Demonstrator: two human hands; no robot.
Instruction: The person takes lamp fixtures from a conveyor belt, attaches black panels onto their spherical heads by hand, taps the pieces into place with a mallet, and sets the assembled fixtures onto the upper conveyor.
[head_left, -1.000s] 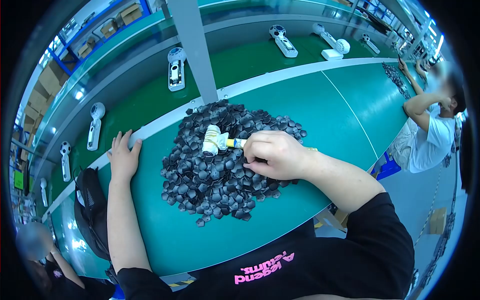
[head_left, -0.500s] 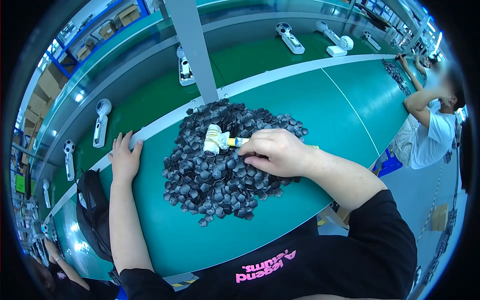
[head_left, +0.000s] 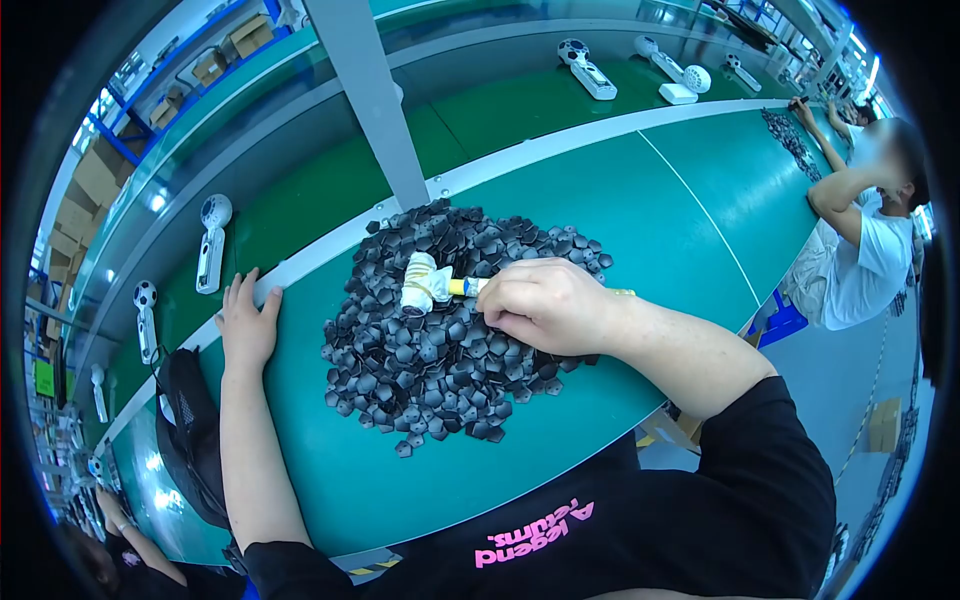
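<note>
My right hand is closed around the handle of a mallet whose head is wrapped in whitish tape. A yellow band shows on the handle just in front of my fingers. The mallet head lies over a heap of small dark five-sided pieces, spread on the green tabletop. To the left of the heap, my left hand rests with fingers apart at the table's far edge, holding nothing.
A black mesh bag lies beside my left forearm. Behind a grey post, a green conveyor carries white handheld devices with ball-shaped heads. A co-worker sits at the right near another dark heap; another person's arm shows at lower left.
The white devices at the left of the conveyor have shifted slightly right, and one is now hidden behind the post. The mallet head has moved slightly left. My left hand stays in place.
</note>
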